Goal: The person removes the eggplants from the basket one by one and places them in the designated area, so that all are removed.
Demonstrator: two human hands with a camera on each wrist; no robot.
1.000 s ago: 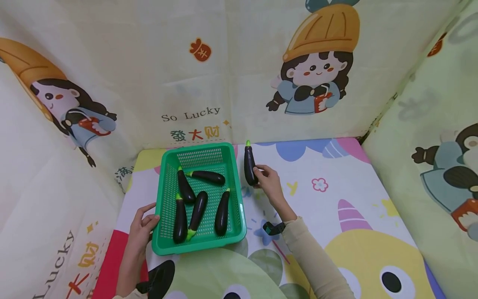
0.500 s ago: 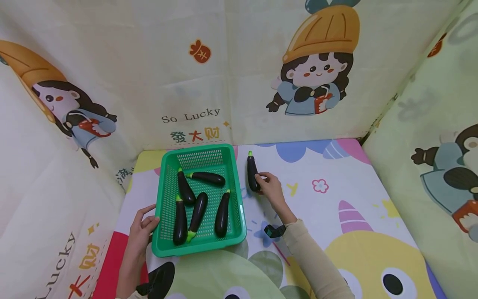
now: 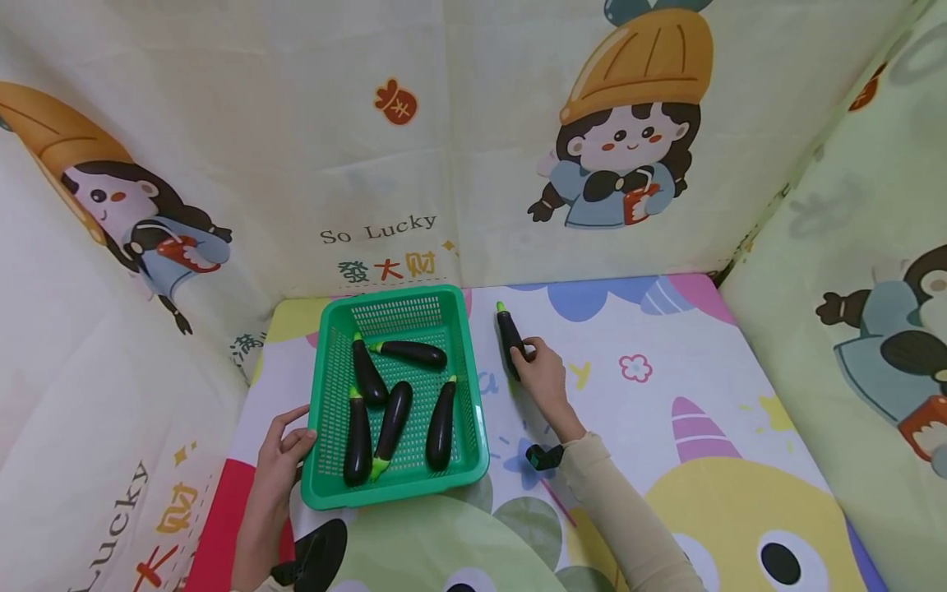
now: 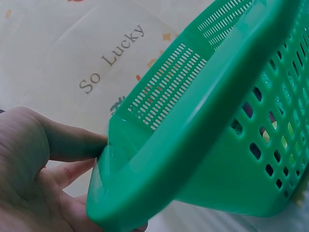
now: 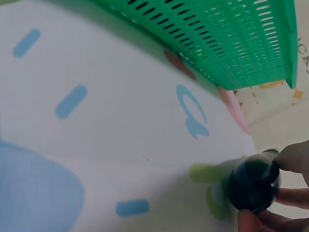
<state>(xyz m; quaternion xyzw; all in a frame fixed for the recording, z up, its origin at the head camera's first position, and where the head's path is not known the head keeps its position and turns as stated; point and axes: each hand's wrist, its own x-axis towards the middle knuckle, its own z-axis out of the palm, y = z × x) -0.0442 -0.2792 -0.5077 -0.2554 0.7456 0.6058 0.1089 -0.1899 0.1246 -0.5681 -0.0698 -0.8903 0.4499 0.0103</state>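
My right hand (image 3: 543,374) holds a dark purple eggplant (image 3: 507,330) by its thick end, thumb and fingers around it. The green stem points away from me and slightly left. In the right wrist view the rounded end of this eggplant (image 5: 253,186) shows between the fingers, close over the tablecloth. On the left, my left hand (image 3: 279,460) grips the rim of a green plastic basket (image 3: 476,403), also filling much of the left wrist view. Thumb and fingers sit on either side of the rim there. Inside the basket lie several more eggplants, one of them (image 3: 440,427) along its right side.
A cartoon-patterned tablecloth (image 3: 607,395) covers the table. Printed cloth walls stand behind it (image 3: 503,164) and to both sides, the right one (image 3: 880,205) meeting the back wall at a corner. The basket's perforated side (image 5: 207,38) rises left of the held eggplant.
My right hand has brought the eggplant a little nearer to me and to the right, and its stem now leans more to the left. The left hand and basket stay in place.
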